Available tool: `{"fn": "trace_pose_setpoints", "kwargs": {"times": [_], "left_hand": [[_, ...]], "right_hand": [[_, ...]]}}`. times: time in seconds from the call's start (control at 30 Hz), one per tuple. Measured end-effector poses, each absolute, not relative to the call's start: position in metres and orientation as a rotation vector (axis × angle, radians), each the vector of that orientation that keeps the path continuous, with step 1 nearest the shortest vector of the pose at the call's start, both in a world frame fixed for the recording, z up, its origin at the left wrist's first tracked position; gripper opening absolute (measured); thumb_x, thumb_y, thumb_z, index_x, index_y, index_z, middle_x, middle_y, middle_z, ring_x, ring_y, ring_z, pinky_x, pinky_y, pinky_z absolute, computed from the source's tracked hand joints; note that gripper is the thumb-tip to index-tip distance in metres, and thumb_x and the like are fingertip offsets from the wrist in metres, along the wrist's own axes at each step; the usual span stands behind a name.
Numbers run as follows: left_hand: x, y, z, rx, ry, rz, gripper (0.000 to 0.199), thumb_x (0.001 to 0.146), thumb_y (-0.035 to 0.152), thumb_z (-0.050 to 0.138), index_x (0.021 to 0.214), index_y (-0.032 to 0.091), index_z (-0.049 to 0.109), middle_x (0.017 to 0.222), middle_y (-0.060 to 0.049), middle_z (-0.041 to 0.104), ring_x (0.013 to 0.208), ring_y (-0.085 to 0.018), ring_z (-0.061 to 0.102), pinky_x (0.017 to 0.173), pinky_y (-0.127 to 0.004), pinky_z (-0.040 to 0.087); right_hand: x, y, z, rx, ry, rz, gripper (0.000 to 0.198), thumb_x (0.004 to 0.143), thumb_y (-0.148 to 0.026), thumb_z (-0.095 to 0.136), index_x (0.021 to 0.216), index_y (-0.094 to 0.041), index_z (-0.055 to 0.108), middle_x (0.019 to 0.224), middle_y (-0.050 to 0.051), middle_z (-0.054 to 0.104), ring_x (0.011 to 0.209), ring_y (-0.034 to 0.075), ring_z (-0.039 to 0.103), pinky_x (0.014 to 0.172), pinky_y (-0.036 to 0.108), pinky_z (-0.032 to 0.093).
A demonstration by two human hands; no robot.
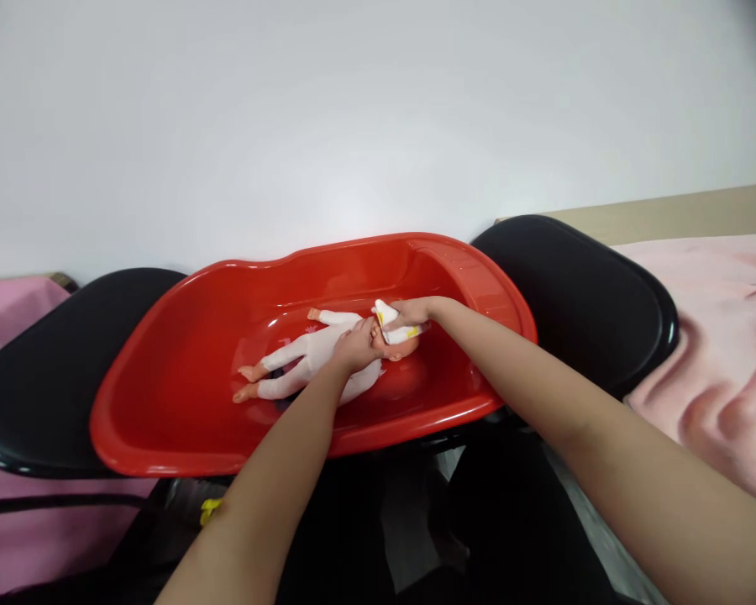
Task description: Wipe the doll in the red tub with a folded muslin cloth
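Observation:
A baby doll [318, 349] with a white cloth body lies on its back in a red baby bathtub [164, 395], its bare feet to the left and its head to the right. My left hand [354, 346] lies over the doll's upper chest with its bent fingers closed at the chin and neck. In my right hand [414, 312] is a white cloth [387, 315] with yellow marks, pressed against the doll's face and forehead. The cloth and my hands hide much of the face.
Black rounded seats or panels [580, 294] flank the tub at both ends. Pink fabric [724, 353] covers the surface at right, and more pink cloth [13, 328] shows at left. Behind the tub rises a white wall [353, 118]. Something small and yellow [210, 510] is below the tub's near rim.

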State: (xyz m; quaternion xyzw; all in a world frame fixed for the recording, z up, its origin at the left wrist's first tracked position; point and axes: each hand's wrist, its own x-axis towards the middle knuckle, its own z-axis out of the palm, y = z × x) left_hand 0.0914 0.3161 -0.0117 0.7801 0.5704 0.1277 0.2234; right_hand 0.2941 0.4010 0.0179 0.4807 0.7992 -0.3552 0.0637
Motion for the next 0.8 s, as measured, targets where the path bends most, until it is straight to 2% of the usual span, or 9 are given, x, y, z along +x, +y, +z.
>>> {"fn": "trace_pose_setpoints", "kwargs": {"times": [0.07, 0.17, 0.3, 0.37, 0.53, 0.6, 0.7, 0.8], "left_hand": [[0.091, 0.316, -0.012, 2.161, 1.555, 0.361, 0.077, 0.072, 0.047, 0.081, 0.138, 0.021, 0.05, 0.14, -0.011, 0.058, 0.124, -0.033, 0.056, 0.099, -0.039, 0.043], [0.09, 0.318, -0.015, 2.13, 1.546, 0.383, 0.078, 0.069, 0.049, 0.083, 0.135, 0.022, 0.052, 0.136, -0.009, 0.061, 0.121, -0.032, 0.058, 0.096, -0.038, 0.046], [0.089, 0.322, -0.022, 2.12, 1.592, 0.407, 0.069, 0.07, 0.045, 0.083, 0.128, 0.019, 0.055, 0.129, -0.011, 0.064, 0.114, -0.033, 0.061, 0.094, -0.039, 0.046], [0.089, 0.322, -0.024, 2.125, 1.605, 0.42, 0.073, 0.071, 0.046, 0.082, 0.132, 0.018, 0.053, 0.132, -0.013, 0.062, 0.115, -0.033, 0.06, 0.094, -0.039, 0.046], [0.09, 0.323, -0.023, 2.131, 1.591, 0.429, 0.069, 0.07, 0.051, 0.082, 0.125, 0.02, 0.055, 0.124, -0.01, 0.063, 0.11, -0.031, 0.061, 0.091, -0.038, 0.047], [0.089, 0.322, -0.022, 2.13, 1.571, 0.432, 0.065, 0.069, 0.05, 0.082, 0.121, 0.021, 0.056, 0.122, -0.009, 0.064, 0.108, -0.031, 0.062, 0.089, -0.038, 0.047], [0.088, 0.322, -0.021, 2.139, 1.55, 0.419, 0.061, 0.07, 0.046, 0.08, 0.121, 0.023, 0.055, 0.124, -0.008, 0.063, 0.11, -0.031, 0.061, 0.088, -0.038, 0.046], [0.088, 0.32, -0.02, 2.129, 1.569, 0.405, 0.061, 0.072, 0.044, 0.078, 0.123, 0.025, 0.053, 0.126, -0.007, 0.063, 0.109, -0.03, 0.062, 0.086, -0.037, 0.046]], "right_hand": [[0.29, 0.399, 0.013, 1.443, 2.483, -0.869, 0.091, 0.065, -0.068, 0.08, 0.135, -0.017, 0.051, 0.131, 0.016, 0.058, 0.111, 0.032, 0.062, 0.087, 0.04, 0.054], [0.28, 0.391, 0.01, 1.463, 2.503, -0.619, 0.107, 0.051, -0.063, 0.089, 0.138, -0.018, 0.049, 0.136, 0.017, 0.053, 0.127, 0.038, 0.053, 0.101, 0.047, 0.048], [0.27, 0.377, 0.016, 1.372, 2.57, -0.345, 0.111, 0.047, -0.055, 0.093, 0.141, -0.021, 0.047, 0.144, 0.017, 0.047, 0.137, 0.042, 0.041, 0.115, 0.06, 0.031], [0.268, 0.374, 0.018, 1.299, 2.616, -0.274, 0.109, 0.048, -0.051, 0.094, 0.142, -0.022, 0.046, 0.146, 0.017, 0.046, 0.138, 0.042, 0.04, 0.116, 0.063, 0.027], [0.276, 0.386, 0.016, 1.345, 2.606, -0.472, 0.105, 0.047, -0.054, 0.094, 0.137, -0.02, 0.05, 0.14, 0.016, 0.051, 0.129, 0.037, 0.05, 0.107, 0.048, 0.044], [0.284, 0.394, 0.015, 1.371, 2.571, -0.702, 0.094, 0.059, -0.065, 0.086, 0.133, -0.018, 0.052, 0.129, 0.015, 0.059, 0.116, 0.034, 0.06, 0.097, 0.042, 0.051], [0.296, 0.404, 0.015, 1.425, 2.34, -1.084, 0.084, 0.078, -0.084, 0.056, 0.126, -0.015, 0.058, 0.103, 0.015, 0.07, 0.083, 0.029, 0.068, 0.075, 0.041, 0.055], [0.304, 0.409, 0.015, 1.549, 2.207, -1.221, 0.087, 0.082, -0.09, 0.04, 0.115, -0.014, 0.063, 0.09, 0.016, 0.072, 0.073, 0.029, 0.067, 0.07, 0.042, 0.054]]}}
